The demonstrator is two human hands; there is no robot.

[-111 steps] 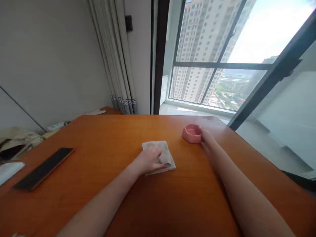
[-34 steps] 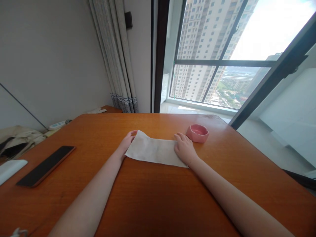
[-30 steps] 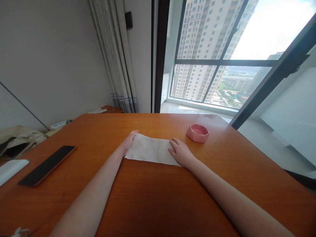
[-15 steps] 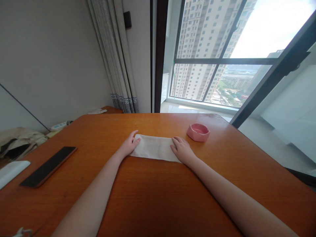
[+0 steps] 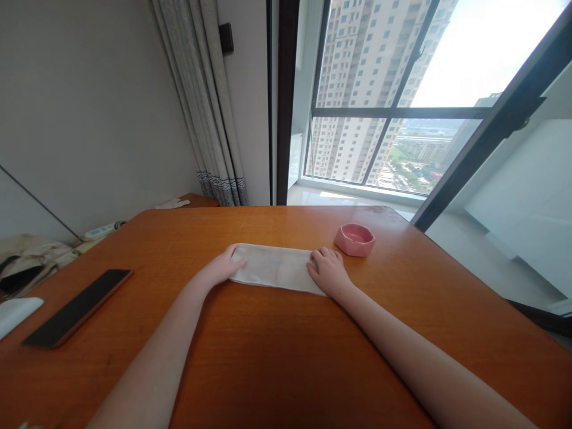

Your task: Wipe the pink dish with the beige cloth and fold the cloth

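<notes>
A white folded cloth (image 5: 274,267) lies as a long flat strip on the wooden table. At its left end, my left hand (image 5: 222,265) grips the edge, thumb on top and the other fingers mostly hidden behind or under the cloth. My right hand (image 5: 329,271) rests palm down over the right end, fingers slightly bent and lying on the fabric. Just beyond my right hand stands a pink angular bowl (image 5: 355,239), apart from it.
The wooden table (image 5: 277,357) spreads around the cloth. To the left lies a flat dark slab with a reddish-brown edge (image 5: 80,307), beside a white object (image 5: 18,314) at the frame edge. A power strip (image 5: 102,231) and crumpled fabric (image 5: 33,259) sit past the left edge.
My left hand has shifted slightly left, and its fingers have gone from raised beside the cloth's end to wrapped around it. My right hand stays on the right end. The view has shifted slightly.
</notes>
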